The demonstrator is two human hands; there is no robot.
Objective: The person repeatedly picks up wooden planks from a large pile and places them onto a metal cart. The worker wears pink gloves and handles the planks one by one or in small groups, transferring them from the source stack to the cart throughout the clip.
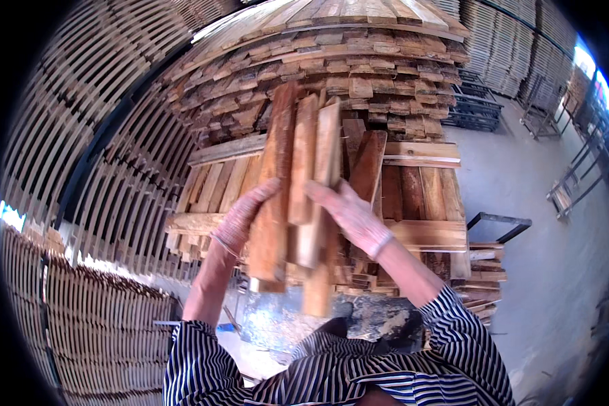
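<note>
Between my gloved hands stands a bundle of several wooden boards, their lengths pointing away from me and their near ends uneven. My left hand [247, 210] presses on the outer side of the wide reddish-brown board [273, 203]. From the other side, my right hand [350, 213] grips the narrower, paler boards [318, 176]. Under and behind the bundle, a layer of boards [216, 181] lies side by side, with crosswise strips [423, 154] over it. A dark brown board [369, 166] leans at a slant just beyond my right hand. Finger pads are hidden behind the wood.
A tall pile of stacked planks [331, 61] rises at the far side. Racks of slatted wood [142, 203] line the left. Black metal frames [477, 105] and a wheeled cart [565, 193] stand on the grey floor to the right. A dark bracket [501, 220] juts out beside the stack.
</note>
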